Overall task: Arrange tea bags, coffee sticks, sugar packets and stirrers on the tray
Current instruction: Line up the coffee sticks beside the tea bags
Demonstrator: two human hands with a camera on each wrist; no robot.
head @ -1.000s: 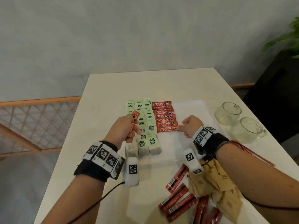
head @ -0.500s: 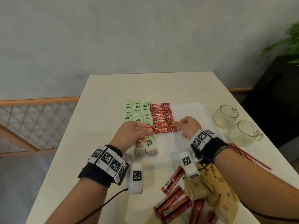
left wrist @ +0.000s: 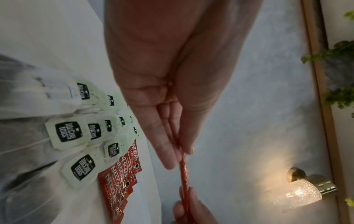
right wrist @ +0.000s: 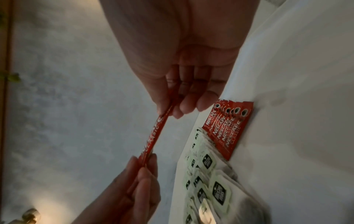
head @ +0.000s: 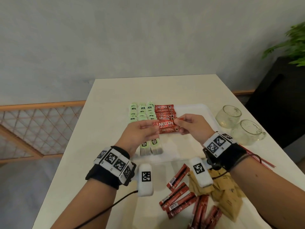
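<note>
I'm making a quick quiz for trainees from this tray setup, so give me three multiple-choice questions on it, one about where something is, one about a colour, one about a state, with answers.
1. Where do the brown sugar packets lie?
A. On the table near the person, off the tray
B. On the tray beside the tea bags
C. Inside a glass cup

2. What colour are the tags of the tea bags on the tray?
A. Yellow
B. Light green
C. Blue

3. How is the Nescafe coffee stick above the tray held?
A. Lying untouched on the tray
B. In the left hand alone
C. Pinched at one end by the left hand and at the other by the right hand

Answers: 1 A, the packets sit heaped below the right wrist, outside the tray rim. 2 B, the tags are pale green with dark labels. 3 C, both wrist views show fingers pinching each end.
</note>
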